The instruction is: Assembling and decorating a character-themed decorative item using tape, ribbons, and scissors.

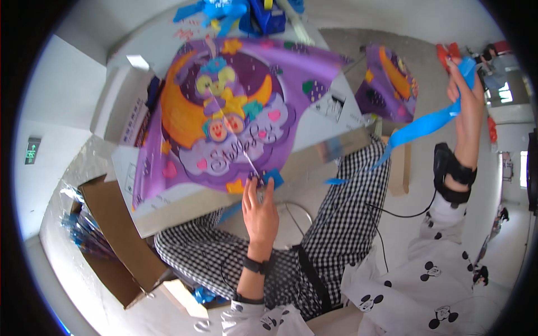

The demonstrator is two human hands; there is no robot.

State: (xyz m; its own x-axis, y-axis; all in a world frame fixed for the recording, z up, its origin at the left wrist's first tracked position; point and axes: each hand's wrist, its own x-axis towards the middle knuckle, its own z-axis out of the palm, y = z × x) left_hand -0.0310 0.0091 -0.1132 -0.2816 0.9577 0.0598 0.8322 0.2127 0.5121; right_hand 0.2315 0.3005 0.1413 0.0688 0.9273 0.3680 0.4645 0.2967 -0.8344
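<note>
A purple kite (188,120) printed with an orange moon, a cartoon bird and a cloud lies spread over the table in front of me. At its near tip, my left hand (260,219) pinches the edge beside a small blue strip end (274,178). A thin white rod or line (245,154) runs down the kite's middle to those fingers. Raised far to the right, my right hand (466,92) holds a long blue ribbon (423,129) that sags back toward my lap. Where the ribbon joins the kite, I cannot make out.
Another purple printed piece (386,84) is beyond the table's right edge. A white carton (124,106) lies open on the table's left side, with blue ribbons (224,10) at the far end. A brown cardboard box (115,229) with plastic-wrapped items stands at lower left.
</note>
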